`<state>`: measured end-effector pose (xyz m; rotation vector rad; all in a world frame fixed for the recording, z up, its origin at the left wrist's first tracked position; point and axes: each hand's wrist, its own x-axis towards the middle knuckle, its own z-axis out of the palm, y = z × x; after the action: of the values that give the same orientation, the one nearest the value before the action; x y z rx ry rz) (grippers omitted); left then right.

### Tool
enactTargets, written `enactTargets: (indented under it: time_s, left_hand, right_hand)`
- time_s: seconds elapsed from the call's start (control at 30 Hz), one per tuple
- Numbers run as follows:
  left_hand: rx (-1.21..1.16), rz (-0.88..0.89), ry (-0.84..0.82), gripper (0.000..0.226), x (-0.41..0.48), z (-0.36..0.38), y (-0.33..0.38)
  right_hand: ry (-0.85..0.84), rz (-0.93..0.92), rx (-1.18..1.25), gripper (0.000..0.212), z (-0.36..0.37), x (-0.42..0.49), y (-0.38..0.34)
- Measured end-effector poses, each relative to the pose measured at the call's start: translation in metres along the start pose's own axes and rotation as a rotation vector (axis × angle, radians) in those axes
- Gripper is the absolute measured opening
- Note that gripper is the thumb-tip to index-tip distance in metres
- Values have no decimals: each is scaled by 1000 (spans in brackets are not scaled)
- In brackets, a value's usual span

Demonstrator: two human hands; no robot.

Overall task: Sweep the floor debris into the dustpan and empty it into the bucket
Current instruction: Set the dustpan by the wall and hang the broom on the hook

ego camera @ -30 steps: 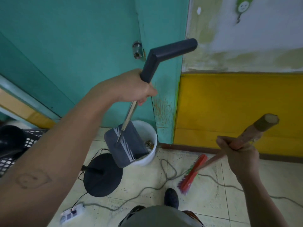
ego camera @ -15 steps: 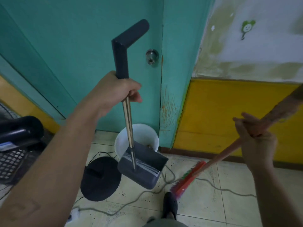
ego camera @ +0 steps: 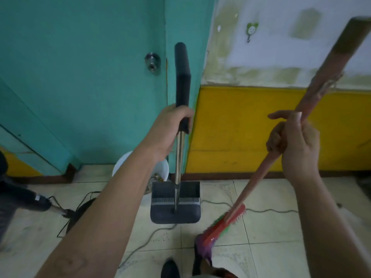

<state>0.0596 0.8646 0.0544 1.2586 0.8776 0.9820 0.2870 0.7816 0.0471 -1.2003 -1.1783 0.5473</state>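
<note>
The dustpan (ego camera: 175, 209) is moulded in dark grey plastic with a matt finish, and a ribbed comb is formed across it. Its shaft (ego camera: 179, 157) is made of polished metal, bright and reflective, and is topped by a matt black grip (ego camera: 182, 77). The broom handle (ego camera: 255, 181) is made of reddish wood, dull and worn, while the broom head (ego camera: 222, 225) is formed in glossy red plastic and set with coloured bristles. Smooth white plastic is used for the bucket (ego camera: 120, 167). The floor tiles (ego camera: 271, 229) are glazed and speckled. The door (ego camera: 80, 77) is coated in flat teal paint, with a shiny metal door knob (ego camera: 152, 62); the upper wall (ego camera: 271, 57) is covered in patchy, stained white paint
</note>
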Motion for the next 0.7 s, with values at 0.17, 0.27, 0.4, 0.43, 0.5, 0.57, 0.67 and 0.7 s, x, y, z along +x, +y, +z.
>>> enactTargets:
  time_s: [0.17,0.27,0.4,0.43,0.5,0.57,0.67,0.7]
  left_hand:
    - [385,60,-166,28,-1,42,-9]
    - [468,134,-196,22,1,75,-21]
    - [480,149,-250,17,6,114,-46]
    - [470,129,-269,13,6,126,-51]
    - [444,66,-307,9,6,149,-59]
    - [366,-22,-330,16,3,169,-62]
    - [292,-104,-361,28,1,196,-66]
    - [307,-111,-396,35,0,205,-66]
  right_hand:
    - [-28,-40,-20,47,-35,-5,-16]
    - [-1,-84,19,40,-50,-6,-21]
    - [14,-17,271,26,-70,-8,-19]
    - [17,5,314,24,-77,-9,-18]
    - [-2,37,382,28,-89,-10,-17]
    - [-38,51,412,35,-97,-12,-17]
    - [-44,70,447,39,-112,-12,-18]
    - [-35,76,453,40,-118,-12,-18]
